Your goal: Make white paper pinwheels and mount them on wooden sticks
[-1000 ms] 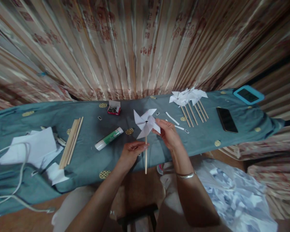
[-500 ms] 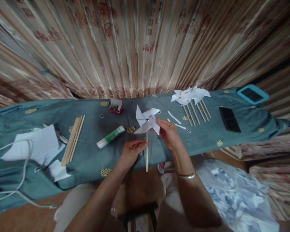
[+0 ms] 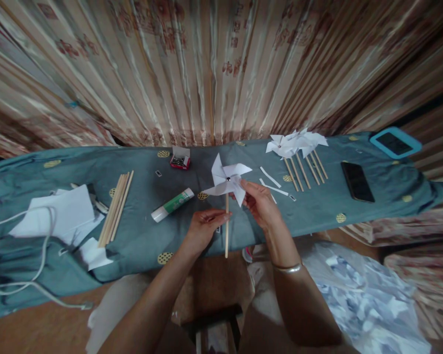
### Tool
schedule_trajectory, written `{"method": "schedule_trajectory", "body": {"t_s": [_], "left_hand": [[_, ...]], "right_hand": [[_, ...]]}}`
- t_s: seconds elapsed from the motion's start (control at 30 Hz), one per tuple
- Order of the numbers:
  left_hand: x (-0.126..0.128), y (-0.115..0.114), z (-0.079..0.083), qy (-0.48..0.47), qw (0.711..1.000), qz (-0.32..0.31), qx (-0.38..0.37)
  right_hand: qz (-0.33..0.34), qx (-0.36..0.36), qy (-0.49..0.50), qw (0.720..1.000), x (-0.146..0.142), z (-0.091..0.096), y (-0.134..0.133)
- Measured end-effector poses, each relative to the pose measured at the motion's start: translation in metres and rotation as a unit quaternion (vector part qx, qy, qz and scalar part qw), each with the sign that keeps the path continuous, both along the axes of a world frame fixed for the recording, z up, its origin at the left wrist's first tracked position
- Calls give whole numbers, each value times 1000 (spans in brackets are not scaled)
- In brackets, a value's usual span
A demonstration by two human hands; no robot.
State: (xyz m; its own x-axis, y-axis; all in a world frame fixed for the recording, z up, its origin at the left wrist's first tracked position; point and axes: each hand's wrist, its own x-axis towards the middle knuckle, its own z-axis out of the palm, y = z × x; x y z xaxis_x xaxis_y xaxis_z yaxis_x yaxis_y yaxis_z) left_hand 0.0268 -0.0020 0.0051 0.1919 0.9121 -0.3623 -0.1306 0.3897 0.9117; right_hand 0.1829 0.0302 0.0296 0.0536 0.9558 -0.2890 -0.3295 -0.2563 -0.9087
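Note:
A white paper pinwheel (image 3: pixel 221 183) with a metal pin at its centre is held upright over the table's near part. Its thin wooden stick (image 3: pixel 227 241) points down past the table's front edge. My left hand (image 3: pixel 205 227) is closed, pinching the stick below the paper blades between thumb and fingers. At the pinwheel's right side, my right hand (image 3: pixel 260 201) is closed with thumb and fingers on a blade. To the left of the pinwheel lies a green and white glue stick (image 3: pixel 173 205). A small red box of pins (image 3: pixel 180 160) stands open behind it.
Several pinwheels (image 3: pixel 297 143) lie at the back right, near paper strips (image 3: pixel 271 178), a black phone (image 3: pixel 357 182) and a blue-framed device (image 3: pixel 395 142). On the left are wooden sticks (image 3: pixel 116 209), paper sheets (image 3: pixel 59 211) and a white cable (image 3: pixel 42 255). A plastic bag (image 3: pixel 369 295) sits below, right.
The whole view has shifted slightly, so things appear a little further right. Both hands keep their hold on the pinwheel, whose blades look slightly turned.

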Motion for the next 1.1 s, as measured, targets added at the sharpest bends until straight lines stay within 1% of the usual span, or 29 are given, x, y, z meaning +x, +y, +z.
{"method": "schedule_trajectory", "body": {"t_s": [0.33, 0.53, 0.87, 1.1], "left_hand": [[0, 1, 2, 6, 1000, -9, 7], [0, 0, 2, 12, 1000, -10, 8], [0, 1, 3, 9, 1000, -7, 2], [-1, -1, 1, 0, 1000, -4, 1]], "right_hand": [[-4, -17, 5, 1000, 0, -1, -2], [-24, -25, 16, 999, -1, -3, -2], [-34, -39, 15, 999, -3, -4, -1], [-20, -35, -1, 999, -4, -1, -2]]}}
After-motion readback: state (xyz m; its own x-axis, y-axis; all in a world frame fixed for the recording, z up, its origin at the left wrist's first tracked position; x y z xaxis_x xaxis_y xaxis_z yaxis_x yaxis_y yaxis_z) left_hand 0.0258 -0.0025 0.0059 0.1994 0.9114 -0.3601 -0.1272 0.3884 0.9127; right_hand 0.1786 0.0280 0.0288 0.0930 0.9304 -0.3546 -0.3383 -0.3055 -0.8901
